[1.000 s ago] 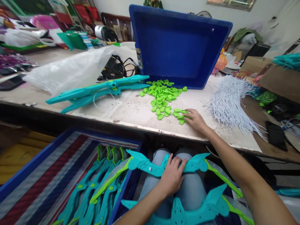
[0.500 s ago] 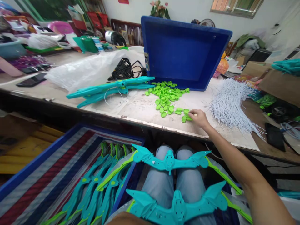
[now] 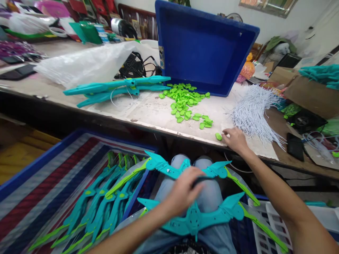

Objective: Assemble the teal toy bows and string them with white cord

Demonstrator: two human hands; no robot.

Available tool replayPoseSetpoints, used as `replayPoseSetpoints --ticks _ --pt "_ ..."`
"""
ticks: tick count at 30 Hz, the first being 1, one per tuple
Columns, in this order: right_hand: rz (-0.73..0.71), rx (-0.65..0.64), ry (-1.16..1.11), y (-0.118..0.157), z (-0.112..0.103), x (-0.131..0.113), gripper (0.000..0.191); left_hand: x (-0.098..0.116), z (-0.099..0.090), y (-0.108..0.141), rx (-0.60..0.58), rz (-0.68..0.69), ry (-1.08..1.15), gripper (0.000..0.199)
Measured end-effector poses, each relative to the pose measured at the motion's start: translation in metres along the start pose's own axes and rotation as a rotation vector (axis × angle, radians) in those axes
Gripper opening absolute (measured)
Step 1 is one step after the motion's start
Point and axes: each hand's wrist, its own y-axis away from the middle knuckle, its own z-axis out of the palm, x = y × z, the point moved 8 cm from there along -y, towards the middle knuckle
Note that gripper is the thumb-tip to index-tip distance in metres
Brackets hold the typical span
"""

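Note:
Two bow-shaped teal plastic frames with green end arms lie across my lap: an upper one (image 3: 217,170) and a lower one (image 3: 225,213). My left hand (image 3: 185,192), blurred by motion, is over the middle of the upper frame and hides part of it. Its fingers are bent, but whether they grip anything does not show. At the table's front edge, my right hand (image 3: 235,139) has its fingertips pinched together against a small green plastic piece (image 3: 218,136). A loose heap of similar green pieces (image 3: 182,98) lies farther back on the table.
A blue crate (image 3: 201,49) stands on its side behind the heap. White ties (image 3: 254,113) lie to the right, near a black phone (image 3: 295,146). Folded teal frames (image 3: 119,88) rest at left. Below, a blue bin (image 3: 79,132) with striped cloth holds several finished-looking frames (image 3: 106,201).
My right hand has moved toward the table's front edge, and one green piece now lies there apart from the others. My left hand has come into view over the upper frame.

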Motion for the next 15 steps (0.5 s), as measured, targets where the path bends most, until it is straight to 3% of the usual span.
replayPoseSetpoints --ticks 1,3,6,10,12,15 --pt "-0.126 -0.006 -0.045 0.0 0.0 -0.007 0.021 -0.021 -0.015 -0.003 0.07 -0.037 -0.111 0.034" --pt "-0.314 -0.092 -0.151 0.0 0.006 -0.013 0.02 -0.061 -0.025 -0.008 0.016 -0.081 -0.318 0.046" --pt "-0.322 -0.202 -0.204 0.0 0.018 -0.008 0.016 -0.101 -0.009 -0.01 -0.164 -0.111 -0.479 0.063" --pt "-0.243 -0.072 -0.243 0.021 0.016 -0.02 0.021 -0.108 0.017 -0.016 -0.156 -0.154 -0.418 0.077" --pt "-0.31 -0.05 -0.33 0.048 0.02 -0.048 0.026 -0.109 0.025 -0.024 -0.153 -0.213 -0.282 0.081" --pt "-0.491 -0.117 -0.4 0.097 0.042 -0.098 0.026 -0.119 0.029 -0.038 -0.228 -0.349 0.008 0.063"
